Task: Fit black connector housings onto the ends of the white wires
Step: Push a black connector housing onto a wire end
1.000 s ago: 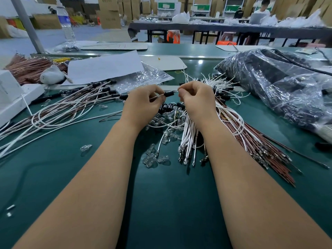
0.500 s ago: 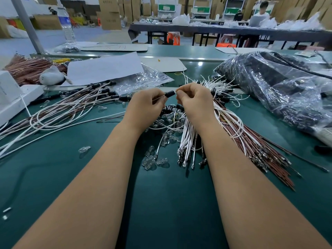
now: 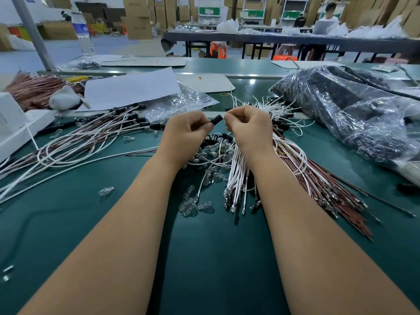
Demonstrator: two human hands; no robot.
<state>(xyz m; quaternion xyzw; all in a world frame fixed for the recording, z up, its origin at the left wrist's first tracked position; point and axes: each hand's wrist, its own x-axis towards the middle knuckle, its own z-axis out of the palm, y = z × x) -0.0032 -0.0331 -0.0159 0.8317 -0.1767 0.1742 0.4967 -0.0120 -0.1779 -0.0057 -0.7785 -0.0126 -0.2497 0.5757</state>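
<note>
Hands closer together, black housing (image 3: 216, 120) pinched between both hands' fingers (image 3: 208, 126)

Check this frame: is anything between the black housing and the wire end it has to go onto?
Nothing visible. The left hand pinches the black housing; its open end faces the right hand, whose fingers sit right beside it. The wire end itself is hidden inside that pinch.
</note>
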